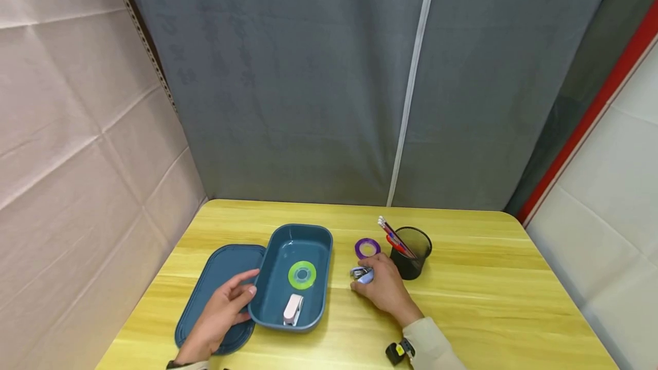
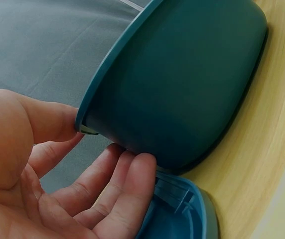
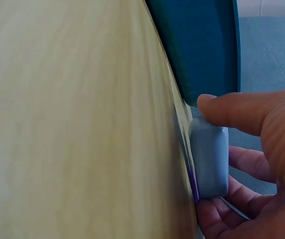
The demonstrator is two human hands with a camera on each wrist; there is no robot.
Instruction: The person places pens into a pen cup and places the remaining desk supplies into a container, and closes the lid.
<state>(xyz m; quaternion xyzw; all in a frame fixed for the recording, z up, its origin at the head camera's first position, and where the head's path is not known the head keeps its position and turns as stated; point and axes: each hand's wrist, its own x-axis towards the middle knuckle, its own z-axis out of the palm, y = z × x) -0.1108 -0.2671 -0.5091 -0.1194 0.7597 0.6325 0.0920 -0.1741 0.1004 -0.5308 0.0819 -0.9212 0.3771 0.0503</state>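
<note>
Between thumb and fingers my right hand (image 1: 384,287) holds a small light blue stapler (image 3: 210,157) with metal parts, low at the table. My left hand (image 1: 221,310) touches the left side of a deep blue-green box (image 1: 325,278); in the left wrist view its fingertips (image 2: 145,164) rest against the outer wall, thumb at the rim. Inside the box lie a lime green tape roll (image 1: 301,275) and a pink and white stapler (image 1: 293,309). A purple tape roll (image 1: 367,248) lies just beyond my right hand.
Right of the purple roll stands a black mesh pen cup (image 1: 421,250) with pencils and a red-handled item (image 1: 396,244). The matching blue lid (image 1: 226,264) lies left of the box, partly under my left hand. A grey curtain (image 1: 308,101) hangs behind the wooden table (image 1: 488,301).
</note>
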